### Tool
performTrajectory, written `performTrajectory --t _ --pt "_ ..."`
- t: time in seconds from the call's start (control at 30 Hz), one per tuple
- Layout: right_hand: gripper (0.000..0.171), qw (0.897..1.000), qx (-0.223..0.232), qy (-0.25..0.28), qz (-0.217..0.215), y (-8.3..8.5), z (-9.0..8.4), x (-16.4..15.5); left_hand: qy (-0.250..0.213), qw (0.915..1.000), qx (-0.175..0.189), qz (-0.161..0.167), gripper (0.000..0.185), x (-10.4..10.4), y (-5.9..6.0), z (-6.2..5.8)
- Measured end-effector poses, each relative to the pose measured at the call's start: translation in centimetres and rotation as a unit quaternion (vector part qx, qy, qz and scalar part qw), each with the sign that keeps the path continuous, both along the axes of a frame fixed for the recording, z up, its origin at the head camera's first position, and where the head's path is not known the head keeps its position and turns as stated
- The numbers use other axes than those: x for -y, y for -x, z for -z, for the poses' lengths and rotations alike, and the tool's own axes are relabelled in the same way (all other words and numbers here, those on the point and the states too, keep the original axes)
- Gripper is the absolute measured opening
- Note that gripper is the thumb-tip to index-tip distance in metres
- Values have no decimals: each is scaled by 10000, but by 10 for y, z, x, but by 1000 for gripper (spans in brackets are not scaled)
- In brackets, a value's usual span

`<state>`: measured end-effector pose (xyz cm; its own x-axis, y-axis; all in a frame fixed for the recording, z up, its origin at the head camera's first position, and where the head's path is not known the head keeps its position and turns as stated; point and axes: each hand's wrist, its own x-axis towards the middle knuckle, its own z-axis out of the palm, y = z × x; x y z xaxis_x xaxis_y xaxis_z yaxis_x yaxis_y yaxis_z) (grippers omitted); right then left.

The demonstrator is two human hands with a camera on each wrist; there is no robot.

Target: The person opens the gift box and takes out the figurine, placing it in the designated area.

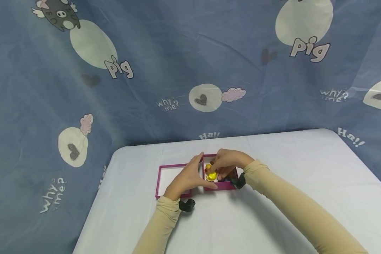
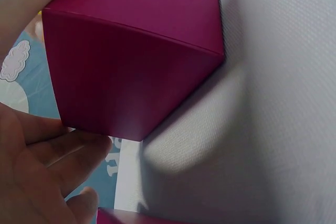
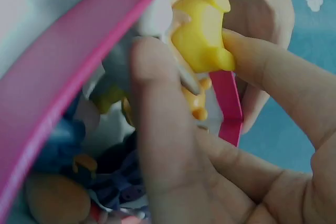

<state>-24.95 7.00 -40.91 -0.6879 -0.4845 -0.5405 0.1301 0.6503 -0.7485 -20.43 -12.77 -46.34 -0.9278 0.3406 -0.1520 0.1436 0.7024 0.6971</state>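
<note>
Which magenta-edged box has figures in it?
The right box, where the right hand pinches a yellow figure among others. The left box shows only white interior.

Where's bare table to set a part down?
Bare: the white table right of the box, beyond the right sleeve; nearer than the box, between that and the left sleeve; and left of the shallow tray. Crowded: the box itself, with toy figures and the right hand reaching in; the tray-box gap, under the left hand.
</note>
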Motion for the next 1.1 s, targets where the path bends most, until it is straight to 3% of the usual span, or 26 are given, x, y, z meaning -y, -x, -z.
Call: performTrajectory --t 0.3,0.5,0.87,1.1 --pt "27 9968 432 -492 -459 6 3 0 -2 10000 27 25 137 2 0 2" --pt "18 9961 482 -254 -701 12 6 -5 -44 10000 -53 22 135 2 1 2" --pt "27 9966 -278 -52 -769 10 3 -18 83 10000 -5 6 135 0 0 -1" --pt "30 9902 -685 267 -1186 6 4 -25 57 10000 8 -15 135 1 0 0"
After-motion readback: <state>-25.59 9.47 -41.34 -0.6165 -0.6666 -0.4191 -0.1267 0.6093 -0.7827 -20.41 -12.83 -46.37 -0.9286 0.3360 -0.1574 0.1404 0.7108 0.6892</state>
